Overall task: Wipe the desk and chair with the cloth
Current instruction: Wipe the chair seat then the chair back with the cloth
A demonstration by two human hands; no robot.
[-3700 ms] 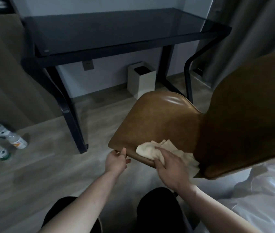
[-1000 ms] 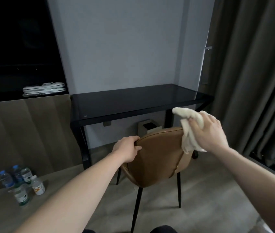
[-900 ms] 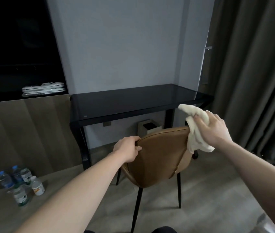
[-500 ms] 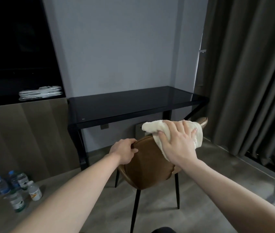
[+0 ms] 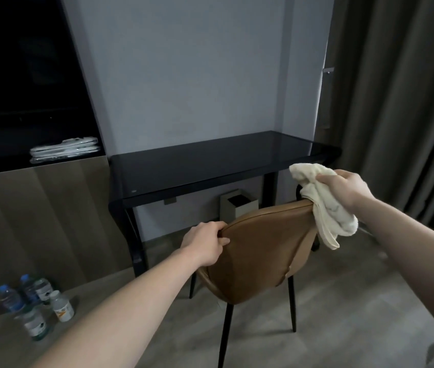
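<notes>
A brown leather chair (image 5: 261, 251) on black legs stands upright with its back toward me, in front of a black glass-topped desk (image 5: 210, 163). My left hand (image 5: 205, 244) grips the left top edge of the chair back. My right hand (image 5: 345, 188) is closed on a cream cloth (image 5: 324, 211) at the chair back's right top corner. The cloth hangs down over that corner and beside it.
Several water bottles (image 5: 35, 306) stand on the floor at the left. A small white bin (image 5: 238, 204) sits under the desk. Folded white items (image 5: 64, 150) lie on a dark shelf above a wooden cabinet (image 5: 38, 221). Grey curtains (image 5: 401, 102) hang at the right.
Half a second ago my right hand pressed the cloth on the middle of the chair back's top edge. It has slid right to the corner. My left hand has kept its grip.
</notes>
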